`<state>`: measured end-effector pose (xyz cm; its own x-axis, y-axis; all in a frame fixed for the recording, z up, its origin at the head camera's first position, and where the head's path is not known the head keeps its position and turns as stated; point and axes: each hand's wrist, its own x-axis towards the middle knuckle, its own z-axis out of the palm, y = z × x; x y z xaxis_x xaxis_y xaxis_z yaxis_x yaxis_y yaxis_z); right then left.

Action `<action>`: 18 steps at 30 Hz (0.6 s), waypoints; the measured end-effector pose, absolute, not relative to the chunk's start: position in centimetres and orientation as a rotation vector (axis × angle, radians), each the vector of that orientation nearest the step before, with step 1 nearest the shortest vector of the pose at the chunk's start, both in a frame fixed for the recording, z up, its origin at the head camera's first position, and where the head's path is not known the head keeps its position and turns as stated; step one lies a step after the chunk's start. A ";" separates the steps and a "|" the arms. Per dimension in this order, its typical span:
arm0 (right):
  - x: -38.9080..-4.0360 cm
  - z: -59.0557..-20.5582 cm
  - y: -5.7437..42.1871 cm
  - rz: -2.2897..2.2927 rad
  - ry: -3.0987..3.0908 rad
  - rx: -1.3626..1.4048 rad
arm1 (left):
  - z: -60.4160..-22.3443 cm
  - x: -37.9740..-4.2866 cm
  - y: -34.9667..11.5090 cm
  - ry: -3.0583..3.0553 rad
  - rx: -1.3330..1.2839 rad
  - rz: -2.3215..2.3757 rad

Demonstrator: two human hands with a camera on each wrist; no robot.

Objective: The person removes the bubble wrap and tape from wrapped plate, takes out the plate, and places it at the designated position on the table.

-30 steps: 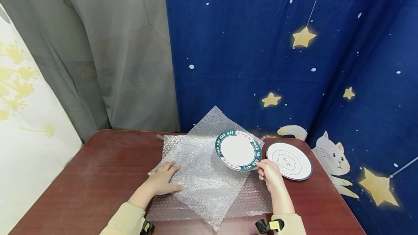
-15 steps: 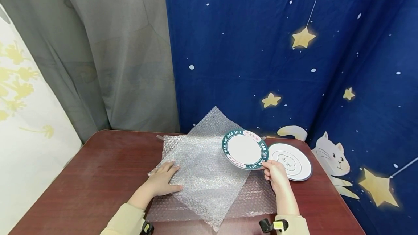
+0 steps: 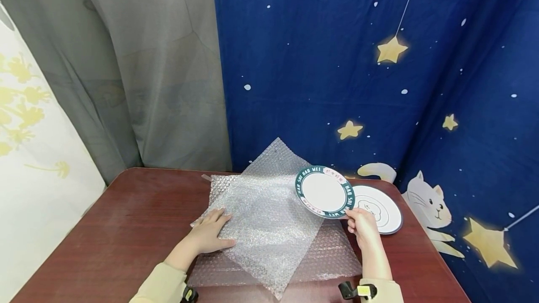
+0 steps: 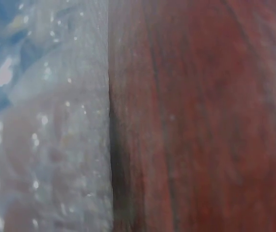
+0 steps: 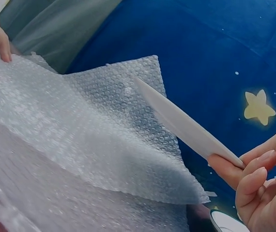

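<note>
My right hand (image 3: 364, 229) pinches the near right rim of a white plate (image 3: 323, 192) with a green lettered border. In the right wrist view this plate (image 5: 189, 128) appears edge-on, raised over the bubble wrap, gripped between thumb and fingers. My left hand (image 3: 206, 234) rests with spread fingers on the left side of the top bubble wrap sheet (image 3: 269, 228), which lies diagonally over another sheet (image 3: 332, 251). A second white plate (image 3: 390, 210), with a dark thin rim and line drawing, lies on the table, partly hidden behind the right hand and the held plate.
The red-brown wooden table (image 3: 126, 233) extends left of the bubble wrap. A grey curtain (image 3: 177, 83) and a blue star-patterned curtain (image 3: 303, 60) hang behind its back edge. Small bits of clear tape (image 3: 206, 177) stick out at the wrap's back corner.
My right hand has carried the green-rimmed plate to the right, so it now overlaps the second plate in the head view. The left hand has stayed in place.
</note>
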<state>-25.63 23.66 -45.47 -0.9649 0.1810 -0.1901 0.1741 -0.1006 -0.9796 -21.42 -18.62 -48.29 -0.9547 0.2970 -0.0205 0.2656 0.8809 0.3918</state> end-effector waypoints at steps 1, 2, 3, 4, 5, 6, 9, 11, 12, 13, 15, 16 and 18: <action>-25.6 -45.5 23.8 2.287 -2.099 -0.421 | -48.4 -21.4 -18.6 2.970 0.444 0.598; -25.7 -45.5 24.0 2.282 -2.100 -0.425 | -48.4 -21.5 -18.6 2.971 0.444 0.595; -25.7 -45.5 24.1 2.276 -2.098 -0.434 | -48.4 -21.5 -18.7 2.972 0.443 0.594; -25.7 -45.5 24.2 2.269 -2.097 -0.440 | -48.5 -21.5 -18.7 2.971 0.442 0.593; -25.7 -45.5 24.3 2.265 -2.097 -0.447 | -48.5 -21.4 -18.7 2.971 0.441 0.591; -25.7 -45.5 24.5 2.262 -2.100 -0.451 | -48.5 -21.4 -18.7 2.970 0.439 0.590; -25.6 -45.4 24.9 2.258 -2.093 -0.468 | -48.5 -21.3 -18.7 2.966 0.436 0.591; -25.5 -45.4 25.3 2.259 -2.087 -0.476 | -48.4 -21.3 -18.6 2.964 0.434 0.594; -25.5 -45.4 25.4 2.261 -2.084 -0.480 | -48.4 -21.3 -18.6 2.962 0.435 0.599; -25.4 -45.4 25.6 2.262 -2.079 -0.485 | -48.5 -21.3 -18.6 2.961 0.435 0.602; -25.3 -45.3 25.9 2.265 -2.075 -0.487 | -48.5 -21.4 -18.7 2.961 0.444 0.615; -25.3 -45.3 26.1 2.270 -2.069 -0.489 | -48.5 -21.4 -18.7 2.960 0.448 0.616; -25.2 -45.2 26.3 2.279 -2.054 -0.492 | -48.6 -21.4 -18.8 2.960 0.457 0.617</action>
